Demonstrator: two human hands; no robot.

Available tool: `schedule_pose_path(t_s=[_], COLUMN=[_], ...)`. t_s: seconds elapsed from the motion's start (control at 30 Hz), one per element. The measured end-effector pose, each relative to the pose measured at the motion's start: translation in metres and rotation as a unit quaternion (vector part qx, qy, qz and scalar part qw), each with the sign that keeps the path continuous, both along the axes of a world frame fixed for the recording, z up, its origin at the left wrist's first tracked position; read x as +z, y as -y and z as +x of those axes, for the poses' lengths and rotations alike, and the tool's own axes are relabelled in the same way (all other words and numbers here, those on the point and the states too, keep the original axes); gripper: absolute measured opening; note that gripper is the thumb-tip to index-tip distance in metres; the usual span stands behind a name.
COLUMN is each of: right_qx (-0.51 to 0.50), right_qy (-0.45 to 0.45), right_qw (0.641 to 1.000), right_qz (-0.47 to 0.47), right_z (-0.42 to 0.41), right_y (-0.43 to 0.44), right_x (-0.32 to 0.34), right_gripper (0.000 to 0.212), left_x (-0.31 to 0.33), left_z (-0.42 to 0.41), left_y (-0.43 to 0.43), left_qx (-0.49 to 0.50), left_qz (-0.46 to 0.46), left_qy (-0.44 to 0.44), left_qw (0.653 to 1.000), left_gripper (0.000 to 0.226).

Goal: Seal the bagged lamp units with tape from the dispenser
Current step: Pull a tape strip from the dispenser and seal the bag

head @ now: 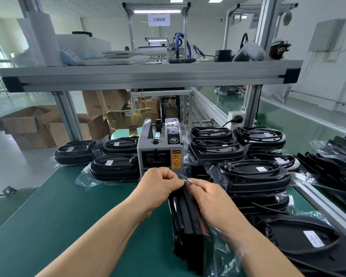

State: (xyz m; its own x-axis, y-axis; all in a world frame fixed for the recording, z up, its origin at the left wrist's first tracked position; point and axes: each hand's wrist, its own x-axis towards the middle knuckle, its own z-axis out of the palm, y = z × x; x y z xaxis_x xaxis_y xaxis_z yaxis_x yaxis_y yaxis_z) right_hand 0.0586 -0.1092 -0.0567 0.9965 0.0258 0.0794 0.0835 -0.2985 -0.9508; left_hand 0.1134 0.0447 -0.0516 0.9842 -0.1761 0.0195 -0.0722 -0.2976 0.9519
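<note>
The step in hand looks like folding the bag mouth shut, ahead of taping. The left hand (160, 182) and right hand (210, 196) meet over the top edge of a bagged lamp unit (186, 214) stood on edge on the green table (68, 216), directly below the fingers (176, 179). Both sets are curled tight, pinching the clear bag flap (185, 177), fingertips nearly touching. Whether tape is already in the pinch I cannot tell. The tape dispenser (160, 148) sits just beyond the fingers; next, I judge, one hand must hold the fold while the other reaches forward for a strip
</note>
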Motion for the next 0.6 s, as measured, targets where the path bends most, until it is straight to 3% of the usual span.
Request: schedule_pose_path(t_s=[0.23, 0.6], right_qx=[0.004, 0.002], right_qy=[-0.005, -0.001], right_qw=[1.0, 1.0], right_qz=[0.01, 0.02], right_z=[-0.001, -0.002], right_y=[0.001, -0.002], right_x=[-0.002, 0.0], right_gripper=[0.025, 0.024], left_x=[-0.002, 0.008], left_z=[-0.002, 0.001], left_y=[-0.002, -0.003], left_qx=[-0.007, -0.045], left_qz=[-0.096, -0.069], left_qy=[-0.046, -0.052], left_qw=[0.994, 0.995], left_gripper=[0.02, 0.027])
